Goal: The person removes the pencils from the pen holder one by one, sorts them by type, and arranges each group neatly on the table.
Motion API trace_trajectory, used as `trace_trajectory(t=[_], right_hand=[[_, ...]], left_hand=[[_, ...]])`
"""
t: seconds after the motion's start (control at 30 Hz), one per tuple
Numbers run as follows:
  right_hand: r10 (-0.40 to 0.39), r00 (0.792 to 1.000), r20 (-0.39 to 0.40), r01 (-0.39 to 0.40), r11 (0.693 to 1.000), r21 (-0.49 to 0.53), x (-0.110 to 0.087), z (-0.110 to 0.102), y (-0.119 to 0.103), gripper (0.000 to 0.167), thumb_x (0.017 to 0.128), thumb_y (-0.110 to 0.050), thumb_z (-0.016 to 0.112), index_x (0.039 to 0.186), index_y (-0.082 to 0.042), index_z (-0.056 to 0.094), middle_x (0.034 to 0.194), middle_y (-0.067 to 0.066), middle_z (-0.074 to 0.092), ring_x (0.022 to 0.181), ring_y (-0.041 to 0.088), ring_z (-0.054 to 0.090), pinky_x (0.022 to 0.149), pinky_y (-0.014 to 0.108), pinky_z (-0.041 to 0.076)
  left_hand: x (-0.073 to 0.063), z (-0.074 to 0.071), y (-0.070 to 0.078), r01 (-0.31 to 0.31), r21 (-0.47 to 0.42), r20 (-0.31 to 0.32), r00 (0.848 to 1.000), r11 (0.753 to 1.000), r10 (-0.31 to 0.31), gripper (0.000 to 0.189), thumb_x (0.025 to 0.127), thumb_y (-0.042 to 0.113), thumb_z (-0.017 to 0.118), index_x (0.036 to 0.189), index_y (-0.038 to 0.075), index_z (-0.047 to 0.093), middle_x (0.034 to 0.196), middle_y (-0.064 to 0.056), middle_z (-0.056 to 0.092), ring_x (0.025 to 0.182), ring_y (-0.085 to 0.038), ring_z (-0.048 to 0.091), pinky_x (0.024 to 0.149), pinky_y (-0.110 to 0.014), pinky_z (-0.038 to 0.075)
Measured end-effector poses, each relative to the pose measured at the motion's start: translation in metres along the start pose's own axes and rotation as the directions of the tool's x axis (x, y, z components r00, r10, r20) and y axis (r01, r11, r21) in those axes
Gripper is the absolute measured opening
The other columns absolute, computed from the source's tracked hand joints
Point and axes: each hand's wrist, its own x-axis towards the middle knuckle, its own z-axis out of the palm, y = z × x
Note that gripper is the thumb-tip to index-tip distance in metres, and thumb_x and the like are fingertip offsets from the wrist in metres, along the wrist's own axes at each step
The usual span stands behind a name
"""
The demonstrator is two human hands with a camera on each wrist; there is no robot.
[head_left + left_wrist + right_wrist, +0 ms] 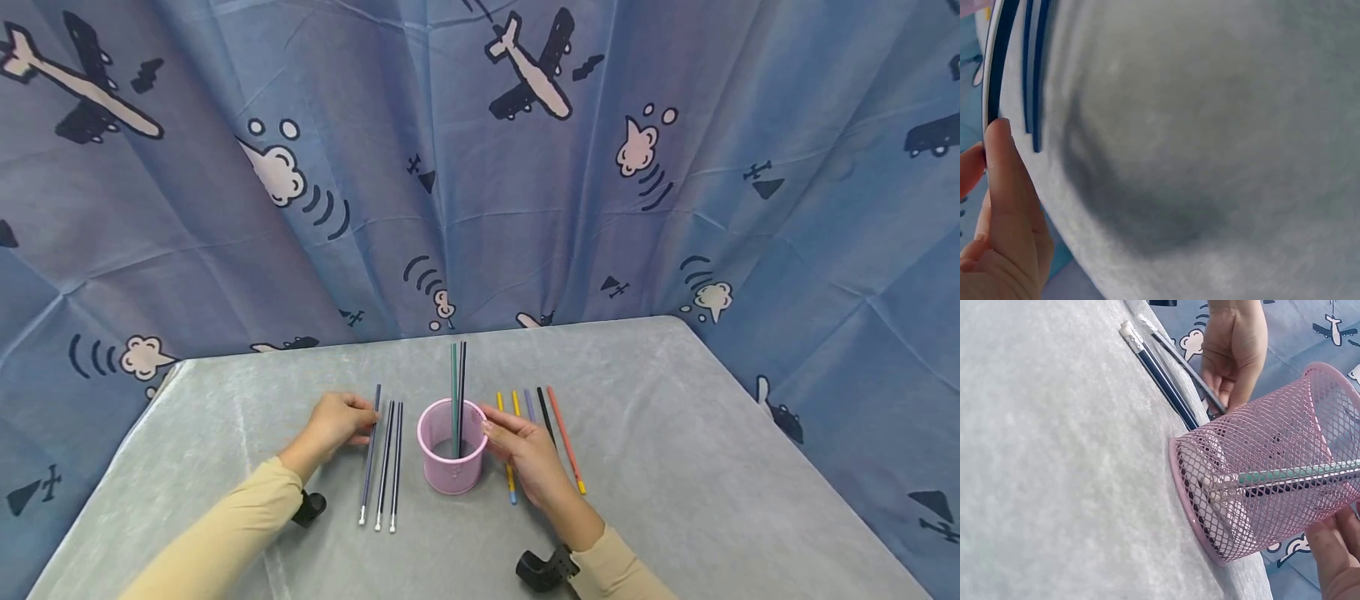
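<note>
My left hand [335, 423] pinches a dark blue pencil [369, 468] between thumb and fingers near its upper end; in the right wrist view its white eraser end appears raised off the cloth. Two more dark striped pencils [385, 468] lie beside it, erasers toward me. In the middle stands a pink mesh pencil cup [1272, 481], upright. A green pencil [453, 379] and a dark pencil [463, 371] stand inside it, eraser ends down. My right hand [534, 460] holds the cup by its right side, with the thumb at the rim.
Right of the cup lie several colored pencils, among them a yellow one [511, 482], a black one [545, 410] and a red one [566, 437], partly under my right hand. Grey cloth covers the table [675, 500]. A blue airplane-print curtain [375, 167] hangs behind it.
</note>
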Motion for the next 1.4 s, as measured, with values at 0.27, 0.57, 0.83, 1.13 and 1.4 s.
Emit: trace_trajectory(t=[0.27, 0.57, 0.83, 1.13, 1.4], right_hand=[[0.005, 1.000, 0.012, -0.005, 1.000, 0.003, 0.000, 0.000, 0.000, 0.044, 0.096, -0.010, 0.063, 0.136, 0.005, 0.056, 0.140, 0.020, 0.059, 0.114, 0.011, 0.066, 0.098, 0.028, 0.056], [0.004, 1.000, 0.014, -0.004, 1.000, -0.002, 0.000, 0.000, 0.001, 0.043, 0.096, -0.009, 0.063, 0.136, 0.005, 0.056, 0.140, 0.020, 0.059, 0.113, 0.010, 0.066, 0.096, 0.026, 0.057], [0.004, 1.000, 0.015, -0.004, 1.000, -0.001, 0.000, 0.000, 0.001, 0.044, 0.096, -0.009, 0.063, 0.136, 0.006, 0.056, 0.140, 0.020, 0.058, 0.114, 0.011, 0.066, 0.096, 0.025, 0.057], [0.006, 1.000, 0.019, -0.006, 1.000, 0.001, -0.001, 0.000, 0.001, 0.044, 0.096, -0.009, 0.062, 0.137, 0.006, 0.055, 0.140, 0.020, 0.058, 0.114, 0.010, 0.065, 0.095, 0.023, 0.057], [0.010, 1.000, 0.010, -0.010, 1.000, 0.002, 0.000, 0.000, -0.001, 0.044, 0.095, -0.010, 0.063, 0.136, 0.005, 0.056, 0.139, 0.019, 0.060, 0.112, 0.009, 0.066, 0.092, 0.021, 0.057]], left_hand=[[0.002, 0.007, -0.009, 0.041, 0.015, -0.013, 0.999, 0.999, -0.041, 0.015, 0.085, -0.003, 0.069, 0.096, -0.011, 0.063, 0.075, -0.005, 0.060, 0.067, -0.012, 0.059, 0.059, -0.028, 0.063], [0.007, 0.012, -0.012, 0.044, 0.073, -0.040, 0.998, 0.996, -0.041, 0.014, 0.082, -0.003, 0.071, 0.092, -0.010, 0.064, 0.069, -0.002, 0.057, 0.062, -0.009, 0.056, 0.054, -0.024, 0.060], [0.013, 0.013, -0.012, 0.022, 0.177, -0.068, 0.998, 0.984, -0.011, 0.012, 0.079, -0.001, 0.073, 0.085, -0.007, 0.065, 0.063, 0.000, 0.055, 0.050, -0.006, 0.055, 0.049, -0.020, 0.057], [0.004, 0.013, 0.029, -0.094, 0.002, -0.142, 0.985, 0.996, 0.094, 0.024, 0.089, 0.007, 0.068, 0.109, -0.006, 0.067, 0.097, -0.018, 0.071, 0.073, -0.014, 0.070, 0.071, -0.028, 0.064], [-0.012, 0.032, 0.057, -0.199, -0.093, -0.098, 0.977, 0.976, 0.190, 0.031, 0.087, 0.009, 0.072, 0.114, -0.005, 0.066, 0.103, -0.018, 0.070, 0.077, -0.009, 0.067, 0.076, -0.029, 0.064]])
